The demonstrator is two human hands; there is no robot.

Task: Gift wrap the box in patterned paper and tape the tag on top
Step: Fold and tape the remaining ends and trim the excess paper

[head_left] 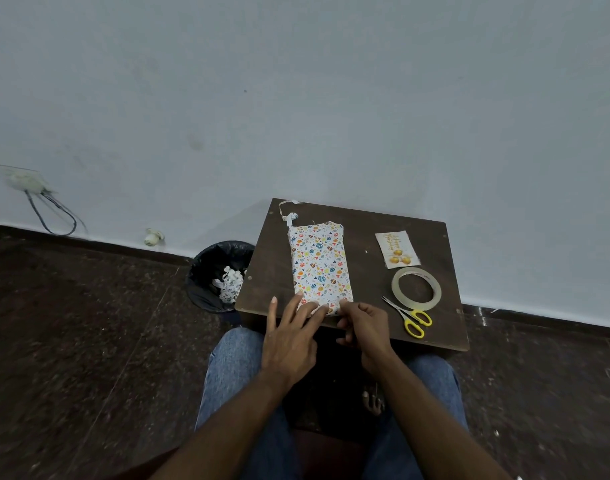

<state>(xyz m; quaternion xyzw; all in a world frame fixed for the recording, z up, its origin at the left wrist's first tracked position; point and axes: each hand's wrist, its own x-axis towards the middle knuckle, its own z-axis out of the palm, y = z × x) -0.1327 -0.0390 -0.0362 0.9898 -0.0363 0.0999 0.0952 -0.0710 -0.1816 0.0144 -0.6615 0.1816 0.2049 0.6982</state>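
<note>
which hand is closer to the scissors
Right. The right hand is at the wrapped box's near end, just left of the scissors; the left hand sits further left, beyond it.

A single head-worn wide-angle view looks forward and steeply down, close above the small dark brown wooden table (pixel 383 223).

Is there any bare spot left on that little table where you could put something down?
Yes: the strip of table between its left edge and the wrapped box, and the gap between the box and the tag. The right side is crowded with tag, tape roll and scissors.
</note>
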